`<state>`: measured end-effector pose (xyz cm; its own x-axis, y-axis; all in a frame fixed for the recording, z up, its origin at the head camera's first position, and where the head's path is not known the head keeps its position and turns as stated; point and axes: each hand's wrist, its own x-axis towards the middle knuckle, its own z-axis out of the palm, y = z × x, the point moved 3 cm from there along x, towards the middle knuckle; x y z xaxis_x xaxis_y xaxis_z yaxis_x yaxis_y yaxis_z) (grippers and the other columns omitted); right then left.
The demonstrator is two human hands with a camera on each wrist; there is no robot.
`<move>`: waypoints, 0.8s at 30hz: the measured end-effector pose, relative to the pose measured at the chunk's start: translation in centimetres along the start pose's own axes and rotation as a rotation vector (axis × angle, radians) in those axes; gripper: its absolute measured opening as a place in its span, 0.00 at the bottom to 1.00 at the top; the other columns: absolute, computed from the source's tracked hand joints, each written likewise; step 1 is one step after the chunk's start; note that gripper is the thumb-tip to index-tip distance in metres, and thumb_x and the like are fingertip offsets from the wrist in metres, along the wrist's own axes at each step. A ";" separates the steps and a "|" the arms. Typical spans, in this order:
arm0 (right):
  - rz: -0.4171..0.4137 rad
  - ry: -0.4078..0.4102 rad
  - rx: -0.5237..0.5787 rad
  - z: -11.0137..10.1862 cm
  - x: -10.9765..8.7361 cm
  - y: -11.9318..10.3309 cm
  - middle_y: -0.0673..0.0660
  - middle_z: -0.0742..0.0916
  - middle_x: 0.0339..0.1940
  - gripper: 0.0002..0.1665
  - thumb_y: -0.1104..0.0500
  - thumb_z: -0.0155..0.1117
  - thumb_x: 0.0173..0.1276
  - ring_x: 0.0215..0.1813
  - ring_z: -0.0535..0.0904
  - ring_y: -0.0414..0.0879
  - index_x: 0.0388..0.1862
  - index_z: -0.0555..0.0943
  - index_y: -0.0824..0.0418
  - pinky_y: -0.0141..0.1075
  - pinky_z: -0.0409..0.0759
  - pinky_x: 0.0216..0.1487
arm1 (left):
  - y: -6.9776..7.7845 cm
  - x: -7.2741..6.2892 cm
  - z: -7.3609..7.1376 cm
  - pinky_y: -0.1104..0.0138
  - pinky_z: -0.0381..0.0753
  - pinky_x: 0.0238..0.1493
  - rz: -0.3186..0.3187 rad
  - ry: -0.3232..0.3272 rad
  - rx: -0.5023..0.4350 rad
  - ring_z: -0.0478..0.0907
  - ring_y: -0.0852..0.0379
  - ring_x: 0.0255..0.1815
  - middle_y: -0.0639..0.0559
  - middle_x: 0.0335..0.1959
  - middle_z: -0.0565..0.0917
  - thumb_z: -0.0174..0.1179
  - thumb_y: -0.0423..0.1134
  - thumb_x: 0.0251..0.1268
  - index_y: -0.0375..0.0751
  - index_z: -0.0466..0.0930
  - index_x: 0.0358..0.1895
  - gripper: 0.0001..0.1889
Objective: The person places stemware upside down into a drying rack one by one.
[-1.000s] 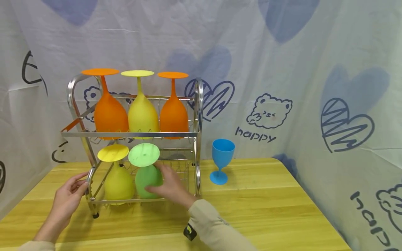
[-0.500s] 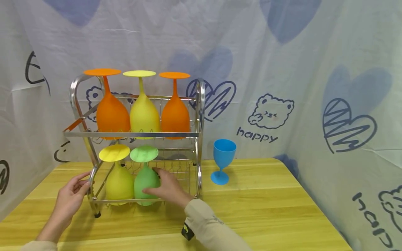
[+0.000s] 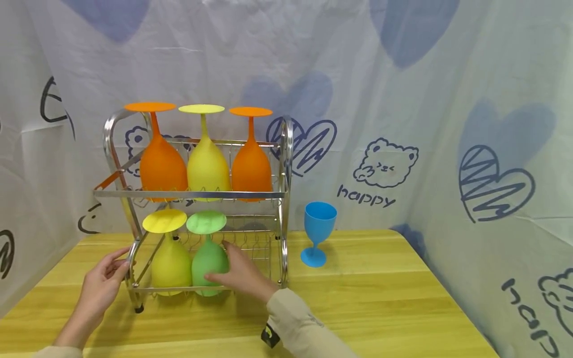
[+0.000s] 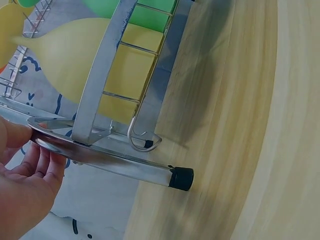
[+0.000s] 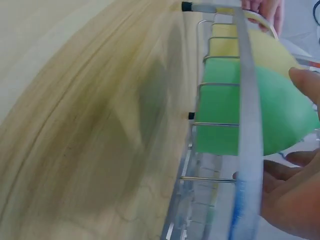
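Note:
A green goblet [image 3: 210, 261] stands upside down in the lower tier of a metal two-tier rack [image 3: 192, 194]. Beside it on the left is an upside-down yellow goblet [image 3: 171, 263]. My right hand [image 3: 243, 273] is spread at the green goblet's right side, thumb in front of the bowl. In the right wrist view, a gap shows between its fingers [image 5: 280, 172] and the goblet; whether the thumb touches is unclear. My left hand [image 3: 100, 286] holds the rack's left side tube, thumb on one side and curled fingers on the other, as the left wrist view shows.
The upper tier carries upside-down goblets: orange [image 3: 163, 166], yellow [image 3: 208, 169] and orange [image 3: 251, 169]. Right of the rack, a blue goblet [image 3: 320, 223] stands upright on the wooden table [image 3: 380, 298]. A patterned cloth [image 3: 403, 119] hangs behind and along the sides.
The green goblet, tilted toward the camera earlier, has settled upright on its rim in the lower tier. My right hand has loosened and shifted slightly right. My left hand stays on the rack.

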<state>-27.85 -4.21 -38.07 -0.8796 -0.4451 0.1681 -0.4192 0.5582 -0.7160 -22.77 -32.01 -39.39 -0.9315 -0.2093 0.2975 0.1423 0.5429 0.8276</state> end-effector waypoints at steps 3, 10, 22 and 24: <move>0.019 0.005 0.020 -0.7 -0.9 -0.3 0.62 0.69 0.71 0.50 0.45 0.71 0.61 0.67 0.68 0.56 0.74 0.59 0.64 0.49 0.73 0.62 | 0.0 0.0 0.1 0.84 0.72 0.35 -0.006 0.004 0.007 0.68 0.82 0.37 0.61 0.42 0.78 0.45 0.39 0.78 0.28 0.60 0.70 0.25; -0.030 0.055 0.079 -3.0 -3.1 -0.8 0.58 0.69 0.72 0.39 0.49 0.63 0.69 0.70 0.64 0.54 0.74 0.62 0.59 0.52 0.65 0.68 | 0.2 -0.4 0.2 0.80 0.73 0.32 -0.008 0.033 0.014 0.68 0.80 0.37 0.46 0.50 0.74 0.45 0.37 0.77 0.28 0.58 0.70 0.25; -0.374 0.328 0.126 -8.1 -7.7 0.4 0.60 0.82 0.56 0.19 0.63 0.62 0.68 0.57 0.77 0.52 0.57 0.77 0.67 0.45 0.78 0.56 | 2.3 -2.0 0.7 0.88 0.65 0.40 -0.072 0.163 0.037 0.64 0.75 0.48 0.34 0.64 0.68 0.47 0.34 0.74 0.31 0.54 0.73 0.28; -0.384 0.407 0.129 -9.4 -8.1 1.2 0.61 0.83 0.55 0.18 0.65 0.62 0.68 0.56 0.78 0.53 0.55 0.78 0.68 0.49 0.78 0.55 | 3.0 -2.3 0.9 0.88 0.65 0.42 -0.085 0.197 0.021 0.65 0.72 0.51 0.38 0.64 0.68 0.47 0.34 0.74 0.34 0.56 0.73 0.27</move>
<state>-23.36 6.62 -33.95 -0.6959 -0.2795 0.6615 -0.7175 0.3084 -0.6246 -20.45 -29.16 -37.98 -0.8564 -0.4087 0.3155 0.0566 0.5330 0.8442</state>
